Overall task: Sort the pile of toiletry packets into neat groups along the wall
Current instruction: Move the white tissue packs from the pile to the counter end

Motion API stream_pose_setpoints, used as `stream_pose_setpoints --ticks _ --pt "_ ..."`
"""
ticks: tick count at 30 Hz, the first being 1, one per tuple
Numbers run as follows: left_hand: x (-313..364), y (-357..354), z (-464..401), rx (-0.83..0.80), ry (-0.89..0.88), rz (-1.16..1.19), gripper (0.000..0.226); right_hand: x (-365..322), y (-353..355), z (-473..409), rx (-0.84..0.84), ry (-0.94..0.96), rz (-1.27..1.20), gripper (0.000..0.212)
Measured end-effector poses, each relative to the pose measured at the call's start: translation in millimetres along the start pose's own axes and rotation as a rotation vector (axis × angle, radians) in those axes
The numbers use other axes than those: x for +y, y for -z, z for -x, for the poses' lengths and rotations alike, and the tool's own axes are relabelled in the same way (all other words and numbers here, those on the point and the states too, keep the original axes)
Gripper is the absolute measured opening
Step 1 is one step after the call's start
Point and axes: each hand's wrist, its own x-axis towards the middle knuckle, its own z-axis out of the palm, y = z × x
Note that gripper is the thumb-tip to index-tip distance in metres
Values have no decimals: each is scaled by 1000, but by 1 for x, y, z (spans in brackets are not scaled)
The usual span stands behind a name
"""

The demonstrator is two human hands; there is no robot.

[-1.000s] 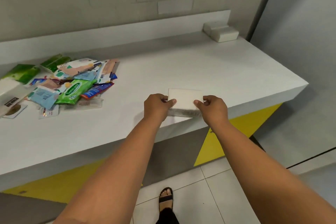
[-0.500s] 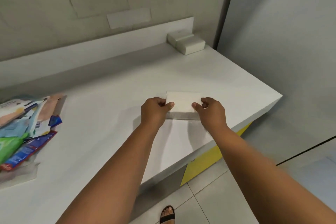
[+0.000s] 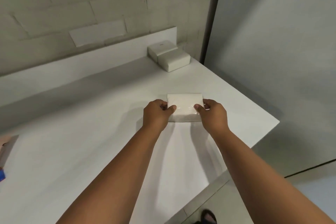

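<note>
Packets from the mixed pile have nearly slid out of view since a second ago: only a pinkish-beige packet edge (image 3: 7, 148) and a blue corner (image 3: 1, 175) remain at the far left of the worktop (image 3: 91, 151), as the view has swung right, following the carry. Left hand (image 3: 156, 114) and right hand (image 3: 213, 115) each pinch one end of a single white tissue pack (image 3: 184, 101), thumbs on top and fingers curled under the ends; it has moved further in over the worktop from the front edge, toward the wall. I judge it is bound for the two white packs (image 3: 168, 56) already sitting against the wall's ledge, which would make three in that group
</note>
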Motion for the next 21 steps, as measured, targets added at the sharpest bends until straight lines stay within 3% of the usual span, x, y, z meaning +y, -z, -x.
stream_pose_setpoints --ticks 3,17,21 --pt "14 -17 -19 26 -5 -12 32 2 6 -32 -21 44 -18 21" --pt "59 -75 -91 253 166 68 33 2 17 -171 -246 217 -18 25" --pt "68 -79 -108 265 220 66 36 0 14 -201 -322 178 -108 6"
